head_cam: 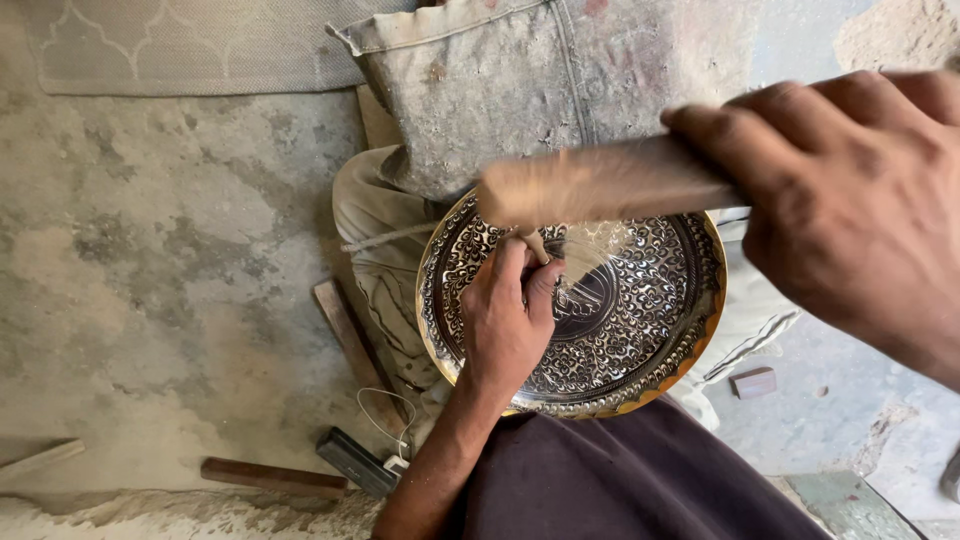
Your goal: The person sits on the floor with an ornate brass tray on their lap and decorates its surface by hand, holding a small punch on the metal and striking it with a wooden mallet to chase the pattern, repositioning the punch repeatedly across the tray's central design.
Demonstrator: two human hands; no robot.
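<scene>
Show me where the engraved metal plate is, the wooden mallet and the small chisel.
engraved metal plate [650, 300], head view, on the patterned right half.
wooden mallet [600, 185], head view, on the blurred wooden shaft.
small chisel [535, 243], head view, on the tip above the left hand's fingers.

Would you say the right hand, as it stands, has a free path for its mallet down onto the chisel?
Probably yes: the right hand holds the wooden mallet just above the chisel, with nothing between them.

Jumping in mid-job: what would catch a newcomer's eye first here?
The round engraved metal plate at centre, dense with patterns and gold-rimmed, resting on the person's lap. The left hand presses a small tool onto it. The right hand, large at upper right, holds a blurred wooden mallet above the tool.
</scene>
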